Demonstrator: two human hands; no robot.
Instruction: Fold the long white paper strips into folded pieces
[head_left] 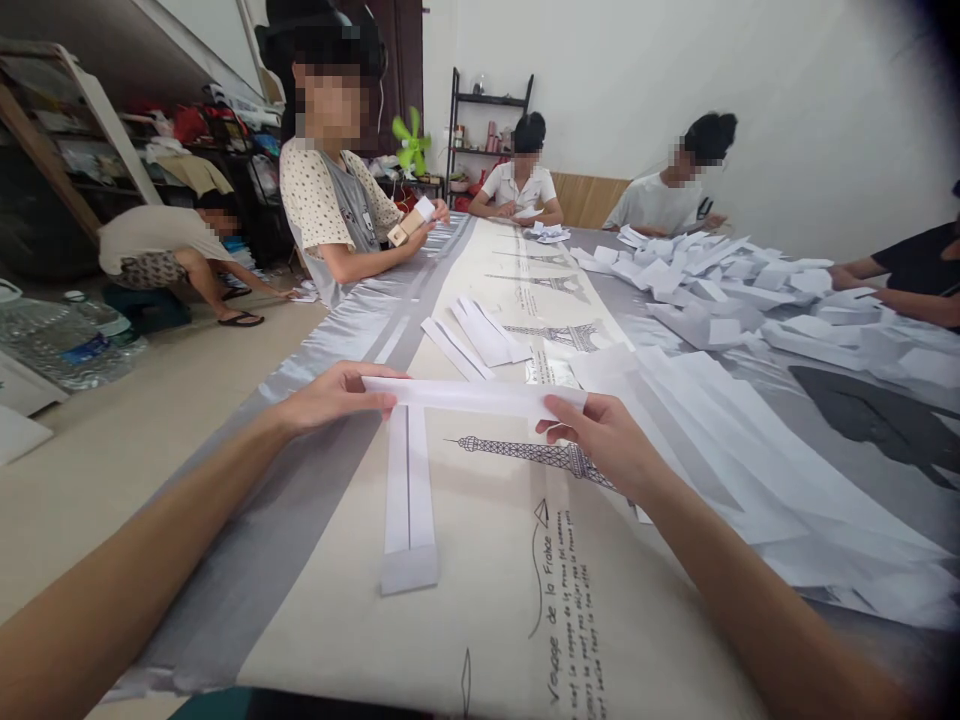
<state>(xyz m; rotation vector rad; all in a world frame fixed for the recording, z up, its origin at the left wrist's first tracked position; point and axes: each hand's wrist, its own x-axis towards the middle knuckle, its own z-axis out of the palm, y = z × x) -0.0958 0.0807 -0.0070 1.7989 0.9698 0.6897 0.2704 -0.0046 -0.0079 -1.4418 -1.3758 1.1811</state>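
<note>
Two hands hold one long white paper strip (472,395) level across the middle of the frame. My left hand (337,395) pinches its left end between thumb and fingers; my right hand (600,432) grips the right end the same way. I judge that the end-to-end grip keeps the strip taut and flat, clear of the surface (487,600).

Directly below the held strip, a folded strip (409,500) lies flat on the surface, running toward the lower edge of the frame, its near end turned over. It sits within easy reach of the left hand, likely so that finished and unfinished pieces stay apart.

The surface is covered by a printed cloth showing a tower drawing (540,455) and a line of script at lower centre.

At right of frame, flat paper sheets (750,450) fan out beside the right hand. Further up, a few loose strips (480,335) rest at centre.

At upper right, a heap of folded paper pieces (750,290) covers the far end of the surface. Seated people work around it. At upper left, one person (337,200) holds a small block, and another crouches on the floor.
</note>
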